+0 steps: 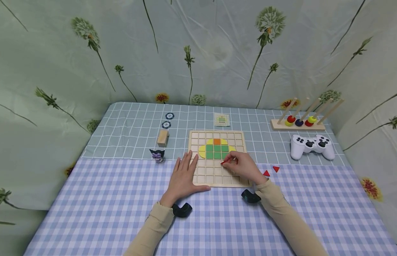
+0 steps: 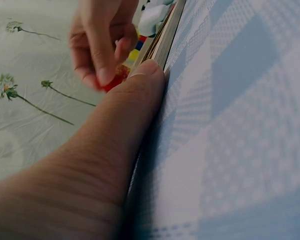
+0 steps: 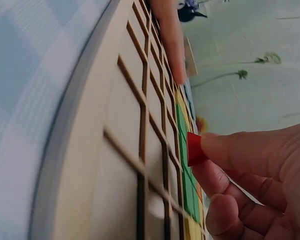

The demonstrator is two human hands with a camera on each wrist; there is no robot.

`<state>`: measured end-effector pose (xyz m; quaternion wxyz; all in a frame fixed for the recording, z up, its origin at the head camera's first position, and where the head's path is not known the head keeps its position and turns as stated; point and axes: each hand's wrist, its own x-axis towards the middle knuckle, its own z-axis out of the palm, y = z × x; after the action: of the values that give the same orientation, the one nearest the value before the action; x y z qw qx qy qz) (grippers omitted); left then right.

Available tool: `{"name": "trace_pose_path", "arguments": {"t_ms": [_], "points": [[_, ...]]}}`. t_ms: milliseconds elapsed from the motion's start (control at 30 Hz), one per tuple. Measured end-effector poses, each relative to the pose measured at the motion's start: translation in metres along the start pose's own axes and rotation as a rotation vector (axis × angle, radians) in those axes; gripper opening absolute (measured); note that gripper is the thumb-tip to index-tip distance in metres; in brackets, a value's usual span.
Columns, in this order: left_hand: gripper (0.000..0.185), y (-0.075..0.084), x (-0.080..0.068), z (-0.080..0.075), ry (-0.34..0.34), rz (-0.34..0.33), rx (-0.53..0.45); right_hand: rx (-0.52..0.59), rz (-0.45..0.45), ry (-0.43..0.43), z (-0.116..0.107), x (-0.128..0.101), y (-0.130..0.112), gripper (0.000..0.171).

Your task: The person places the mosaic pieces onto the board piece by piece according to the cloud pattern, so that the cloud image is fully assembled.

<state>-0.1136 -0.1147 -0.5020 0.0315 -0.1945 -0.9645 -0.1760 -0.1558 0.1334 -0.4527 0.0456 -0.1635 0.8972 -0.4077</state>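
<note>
A wooden grid board [image 1: 201, 179] lies on the table, partly filled with green tiles [image 1: 217, 152], yellow tiles [image 1: 202, 152] and one orange tile [image 1: 216, 141]. My right hand [image 1: 241, 166] pinches a small red triangle tile [image 3: 194, 149] between thumb and fingertips, close over the grid just below the green rows. Flat on the board's left side rests my left hand [image 1: 183, 177], fingers straight and thumb stretched along the near edge. Two more red triangle tiles, one near [image 1: 266, 173] and one farther [image 1: 276, 169], lie right of the board.
Behind the board lies a pattern card [image 1: 222, 120]. To the left stand a wooden block [image 1: 163, 138], a small dark figurine [image 1: 158, 155] and two round chips [image 1: 166, 124]. At right are a white game controller [image 1: 312, 146] and a peg stand [image 1: 297, 125] with coloured beads.
</note>
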Motion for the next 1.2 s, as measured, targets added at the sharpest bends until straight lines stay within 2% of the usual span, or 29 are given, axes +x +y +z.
{"name": "trace_pose_path", "arguments": {"t_ms": [500, 900, 1200], "points": [[0.119, 0.002, 0.0, 0.001, 0.0, -0.013, -0.004, -0.069, -0.028, -0.024, 0.031, 0.022, -0.019, 0.004], [0.119, 0.002, 0.001, 0.0, 0.008, -0.003, 0.0, -0.194, 0.011, 0.021, 0.039, 0.023, -0.026, 0.006], [0.119, 0.001, 0.0, 0.0, 0.019, 0.003, 0.005, -0.207, 0.036, 0.027, 0.04, 0.024, -0.025, 0.007]]}}
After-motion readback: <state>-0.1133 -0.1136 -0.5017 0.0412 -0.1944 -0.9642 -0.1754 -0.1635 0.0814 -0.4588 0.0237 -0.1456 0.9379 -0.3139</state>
